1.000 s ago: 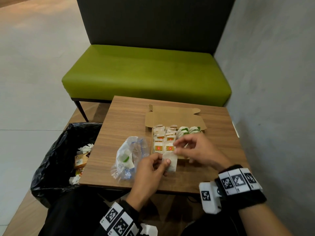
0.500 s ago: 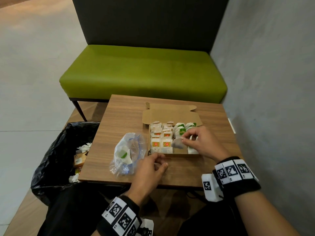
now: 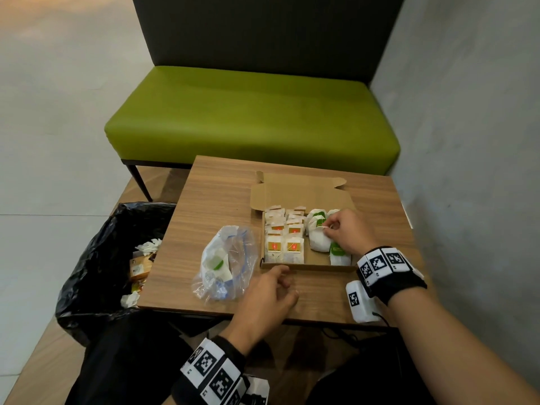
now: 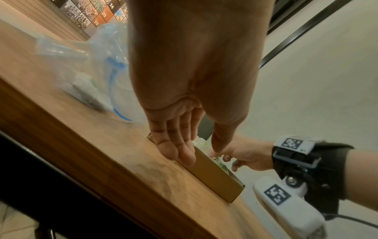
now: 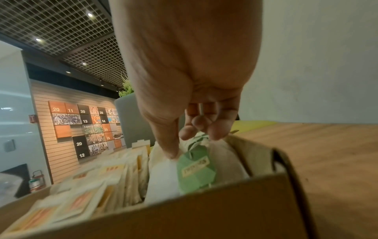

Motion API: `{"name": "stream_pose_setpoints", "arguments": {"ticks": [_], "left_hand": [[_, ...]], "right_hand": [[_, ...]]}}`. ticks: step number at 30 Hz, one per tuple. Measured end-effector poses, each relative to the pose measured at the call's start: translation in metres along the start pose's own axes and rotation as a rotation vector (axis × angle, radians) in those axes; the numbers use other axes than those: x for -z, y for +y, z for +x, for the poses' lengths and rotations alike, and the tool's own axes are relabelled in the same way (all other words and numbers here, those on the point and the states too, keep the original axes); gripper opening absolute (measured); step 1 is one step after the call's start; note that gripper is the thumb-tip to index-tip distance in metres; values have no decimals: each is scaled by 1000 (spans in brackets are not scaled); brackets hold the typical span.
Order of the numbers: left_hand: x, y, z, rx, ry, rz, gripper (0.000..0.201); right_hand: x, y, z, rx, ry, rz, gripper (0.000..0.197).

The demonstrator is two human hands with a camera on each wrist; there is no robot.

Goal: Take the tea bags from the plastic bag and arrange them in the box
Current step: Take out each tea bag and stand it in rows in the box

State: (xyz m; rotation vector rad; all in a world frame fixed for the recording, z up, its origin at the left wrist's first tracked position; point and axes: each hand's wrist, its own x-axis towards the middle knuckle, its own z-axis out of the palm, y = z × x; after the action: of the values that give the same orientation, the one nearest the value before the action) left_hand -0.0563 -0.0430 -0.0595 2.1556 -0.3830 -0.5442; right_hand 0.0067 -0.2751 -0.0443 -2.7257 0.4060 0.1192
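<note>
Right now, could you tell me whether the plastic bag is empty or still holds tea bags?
Not empty. Through the clear plastic bag at least one tea bag with a green tag shows; how many remain, I cannot tell.

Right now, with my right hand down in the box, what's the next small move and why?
Probably let go and lift the right hand out. Its fingers pinch the string of a white tea bag that already lies in the box among the green-tagged ones. The left hand steadies the front wall, and the plastic bag beside it holds more.

Open cardboard box holds rowed tea bags; crumpled clear plastic bag lies just left.
</note>
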Motion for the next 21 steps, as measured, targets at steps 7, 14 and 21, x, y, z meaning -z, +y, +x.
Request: {"name": "stream_pose_setpoints", "arguments": {"ticks": [7, 14, 21], "left_hand": [[14, 13, -10, -85, 17, -27, 37], [63, 19, -17, -253, 453, 312, 18], [103, -10, -6, 137, 318, 636, 25]], "right_hand": [[-6, 6, 1, -1, 107, 73, 18], [11, 3, -22, -4, 217, 180, 12], [-3, -68, -81, 191, 57, 341, 13]]}}
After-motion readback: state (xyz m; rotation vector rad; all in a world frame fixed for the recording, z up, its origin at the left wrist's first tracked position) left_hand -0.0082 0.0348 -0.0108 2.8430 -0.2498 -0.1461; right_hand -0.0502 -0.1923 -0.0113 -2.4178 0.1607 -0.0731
